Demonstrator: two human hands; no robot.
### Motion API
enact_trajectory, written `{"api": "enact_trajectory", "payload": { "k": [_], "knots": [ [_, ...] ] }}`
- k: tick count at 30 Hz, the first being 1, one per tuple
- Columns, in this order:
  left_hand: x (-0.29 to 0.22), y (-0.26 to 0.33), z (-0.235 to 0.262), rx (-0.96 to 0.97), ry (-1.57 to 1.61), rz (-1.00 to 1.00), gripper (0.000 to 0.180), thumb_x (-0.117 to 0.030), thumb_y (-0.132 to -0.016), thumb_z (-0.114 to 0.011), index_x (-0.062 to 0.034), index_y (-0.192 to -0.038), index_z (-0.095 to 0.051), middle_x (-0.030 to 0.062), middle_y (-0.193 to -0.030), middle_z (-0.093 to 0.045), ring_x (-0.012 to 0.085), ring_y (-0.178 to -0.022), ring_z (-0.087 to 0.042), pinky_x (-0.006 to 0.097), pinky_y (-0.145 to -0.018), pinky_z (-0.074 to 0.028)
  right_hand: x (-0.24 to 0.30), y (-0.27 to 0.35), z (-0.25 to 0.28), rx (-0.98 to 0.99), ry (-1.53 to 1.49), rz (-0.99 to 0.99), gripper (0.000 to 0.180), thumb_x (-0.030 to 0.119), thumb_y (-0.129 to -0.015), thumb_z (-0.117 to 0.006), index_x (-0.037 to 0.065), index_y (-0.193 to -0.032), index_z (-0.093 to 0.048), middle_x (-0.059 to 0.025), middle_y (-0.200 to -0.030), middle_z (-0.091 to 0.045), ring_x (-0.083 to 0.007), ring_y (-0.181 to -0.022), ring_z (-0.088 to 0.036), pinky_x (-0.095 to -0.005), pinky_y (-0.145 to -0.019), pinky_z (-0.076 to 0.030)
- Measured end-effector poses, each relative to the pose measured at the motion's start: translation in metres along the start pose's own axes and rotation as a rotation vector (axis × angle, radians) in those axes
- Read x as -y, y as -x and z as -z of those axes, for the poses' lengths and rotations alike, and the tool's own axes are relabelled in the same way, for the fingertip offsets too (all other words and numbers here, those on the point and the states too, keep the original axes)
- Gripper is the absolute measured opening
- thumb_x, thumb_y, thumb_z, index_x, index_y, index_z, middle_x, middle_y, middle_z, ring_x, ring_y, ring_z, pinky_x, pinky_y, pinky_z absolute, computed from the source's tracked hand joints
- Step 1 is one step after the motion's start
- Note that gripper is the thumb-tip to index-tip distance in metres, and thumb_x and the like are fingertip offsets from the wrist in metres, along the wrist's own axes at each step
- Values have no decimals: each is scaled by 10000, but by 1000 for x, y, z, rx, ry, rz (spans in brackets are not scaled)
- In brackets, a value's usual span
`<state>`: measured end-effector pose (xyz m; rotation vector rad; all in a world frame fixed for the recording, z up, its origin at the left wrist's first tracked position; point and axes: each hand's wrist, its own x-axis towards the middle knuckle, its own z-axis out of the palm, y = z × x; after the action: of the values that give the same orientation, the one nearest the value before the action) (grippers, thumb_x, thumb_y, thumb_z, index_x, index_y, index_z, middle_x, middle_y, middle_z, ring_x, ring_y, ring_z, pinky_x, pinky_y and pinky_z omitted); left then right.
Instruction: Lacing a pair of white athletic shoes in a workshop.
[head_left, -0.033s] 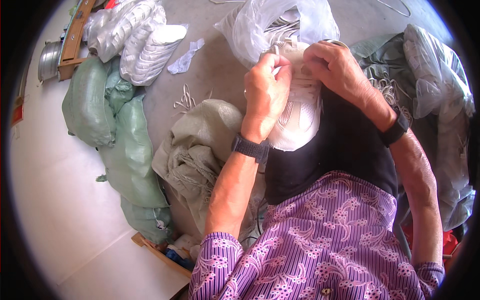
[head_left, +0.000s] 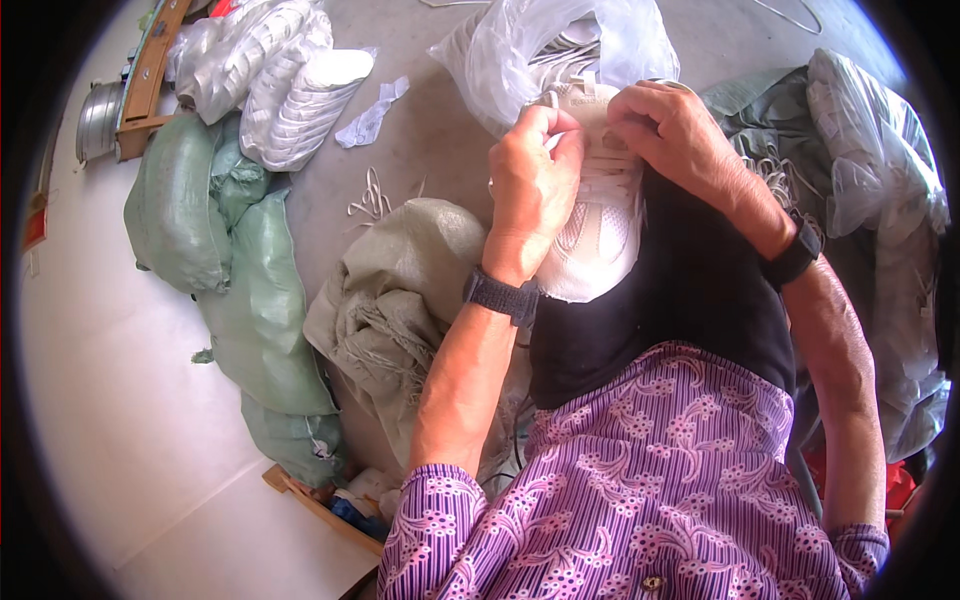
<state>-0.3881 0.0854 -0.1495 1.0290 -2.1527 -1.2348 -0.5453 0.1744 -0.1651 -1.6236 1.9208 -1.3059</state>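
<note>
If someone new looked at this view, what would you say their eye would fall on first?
Probably the off-white lace-up sneaker at upper centre, toe toward the wearer, with the left hand and right hand at its laced part. Next might come the purple striped, floral-patterned top filling the lower middle, then the bulging green woven sacks on the left.
</note>
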Motion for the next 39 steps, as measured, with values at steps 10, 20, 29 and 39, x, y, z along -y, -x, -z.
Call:
{"api": "enact_trajectory", "payload": {
  "k": [10,20,29,39],
  "knots": [
    [2,-4,-2,12,11,12,117,-69,-827,-638,19,-904,-630,37,-772,-644,71,-695,-560,236,-647,-474,-3,-5,-1,33,130,89,82,77,-788,-586,31,-851,-612,-120,-813,-617,-331,-778,-623,-388,-692,-497],
    [2,-1,0,43,83,37,118,-70,-837,-650,24,-904,-628,22,-786,-640,53,-699,-553,216,-634,-465,-1,4,8,52,169,247,86,79,-761,-617,46,-838,-640,-91,-784,-596,-291,-772,-606,-389,-706,-479],
    [-1,0,1,45,106,65,134,-79,-838,-664,9,-932,-630,-19,-741,-613,39,-643,-519,196,-583,-441,3,4,5,13,339,305,74,120,-724,-636,77,-783,-624,-42,-777,-568,-245,-804,-571,-374,-736,-441],
    [-13,23,28,-132,-144,-283,68,-48,-816,-688,-28,-869,-652,6,-793,-540,78,-656,-510,231,-595,-426,-33,35,68,-79,239,-136,27,27,-770,-570,14,-790,-583,-87,-748,-552,-220,-676,-582,-311,-647,-469]
  ]
}}
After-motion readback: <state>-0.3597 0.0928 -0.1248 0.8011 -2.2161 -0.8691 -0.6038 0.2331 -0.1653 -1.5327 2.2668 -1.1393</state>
